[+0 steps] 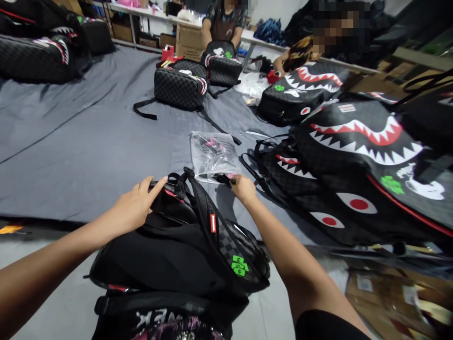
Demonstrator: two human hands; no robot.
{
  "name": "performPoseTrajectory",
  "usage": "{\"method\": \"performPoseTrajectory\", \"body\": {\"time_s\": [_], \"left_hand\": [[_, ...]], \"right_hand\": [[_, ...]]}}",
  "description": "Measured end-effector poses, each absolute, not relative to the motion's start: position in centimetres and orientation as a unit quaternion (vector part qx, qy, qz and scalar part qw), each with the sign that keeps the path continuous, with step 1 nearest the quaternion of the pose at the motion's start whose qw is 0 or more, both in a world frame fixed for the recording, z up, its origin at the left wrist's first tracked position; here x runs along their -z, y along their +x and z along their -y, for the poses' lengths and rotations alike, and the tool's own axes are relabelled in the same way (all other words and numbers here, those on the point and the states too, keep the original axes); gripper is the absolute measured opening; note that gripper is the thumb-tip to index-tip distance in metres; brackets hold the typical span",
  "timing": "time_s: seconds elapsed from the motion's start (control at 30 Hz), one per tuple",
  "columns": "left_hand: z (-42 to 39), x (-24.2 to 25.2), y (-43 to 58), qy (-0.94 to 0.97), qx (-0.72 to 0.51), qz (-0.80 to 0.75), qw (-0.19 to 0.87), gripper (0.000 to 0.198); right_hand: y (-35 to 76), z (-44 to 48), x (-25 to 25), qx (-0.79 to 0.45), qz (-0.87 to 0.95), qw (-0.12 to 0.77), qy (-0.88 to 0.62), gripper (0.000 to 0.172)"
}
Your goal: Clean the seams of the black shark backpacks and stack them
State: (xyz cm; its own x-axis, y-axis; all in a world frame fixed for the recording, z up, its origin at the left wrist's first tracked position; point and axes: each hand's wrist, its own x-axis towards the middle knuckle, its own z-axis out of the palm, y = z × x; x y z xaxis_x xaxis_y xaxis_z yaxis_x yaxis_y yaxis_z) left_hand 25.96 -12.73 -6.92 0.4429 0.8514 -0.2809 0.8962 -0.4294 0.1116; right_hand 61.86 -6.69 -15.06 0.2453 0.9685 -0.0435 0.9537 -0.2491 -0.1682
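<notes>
A black checkered backpack with green banknote patches leans at the table's near edge, straps upward. My left hand grips its upper rim, fingers bent over the edge and forefinger stretched along it. Beyond the backpack, a clear plastic bag lies on the table with black and pink pieces inside. My right hand is closed at the bag's near edge, pinching a small black piece whose kind I cannot make out. Below, a black bag with white letters and a shiny pink pattern is partly cut off.
Grey cloth covers the table. Large shark-mouth backpacks are heaped at right, and more bags lie far left. Two co-workers are across the table; one handles a small backpack. Cardboard boxes stand below right.
</notes>
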Motion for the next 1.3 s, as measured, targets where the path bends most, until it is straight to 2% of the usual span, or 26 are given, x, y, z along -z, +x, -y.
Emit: {"method": "performPoseTrajectory", "body": {"time_s": [0.13,0.3,0.37,0.47,0.57,0.7,0.77,0.9,1.0,1.1,1.3], "left_hand": [[12.7,6.8,25.8,0.846,0.074,-0.512,0.131,0.085],[12.7,6.6,25.6,0.842,0.055,-0.514,0.154,0.087],[12.9,6.6,25.5,0.838,0.051,-0.517,0.164,0.089],[13.2,6.4,25.4,0.837,0.034,-0.518,0.176,0.091],[13.3,6.2,24.9,0.830,0.018,-0.520,0.202,0.091],[13.8,6.6,23.2,0.822,-0.059,-0.503,0.260,0.078],[14.6,7.6,21.8,0.801,-0.130,-0.500,0.303,0.071],[17.1,10.5,19.7,0.741,-0.202,-0.532,0.356,0.083],[18.4,12.4,19.5,0.734,-0.214,-0.543,0.347,0.091],[18.4,13.4,19.8,0.723,-0.239,-0.551,0.341,0.090],[18.0,14.0,19.8,0.715,-0.251,-0.554,0.345,0.096]], "right_hand": [[60.9,10.8,10.5,-0.073,0.605,0.142,-0.780,0.032],[54.7,16.6,5.8,-0.267,0.618,0.395,-0.625,0.025],[52.0,17.8,5.2,-0.327,0.632,0.416,-0.567,0.021],[49.2,18.1,5.6,-0.342,0.690,0.346,-0.535,0.017],[47.5,17.4,6.4,-0.238,0.762,0.229,-0.557,0.015],[45.7,16.9,6.3,-0.155,0.818,0.018,-0.554,0.032],[44.8,17.0,6.1,-0.138,0.832,-0.053,-0.534,0.036],[43.3,16.7,6.4,-0.090,0.855,-0.085,-0.503,0.033],[42.6,16.2,6.8,-0.095,0.868,-0.129,-0.471,0.031],[42.3,15.9,6.6,-0.101,0.874,-0.175,-0.442,0.030],[39.2,14.7,5.8,-0.100,0.895,-0.096,-0.425,0.033]]}}
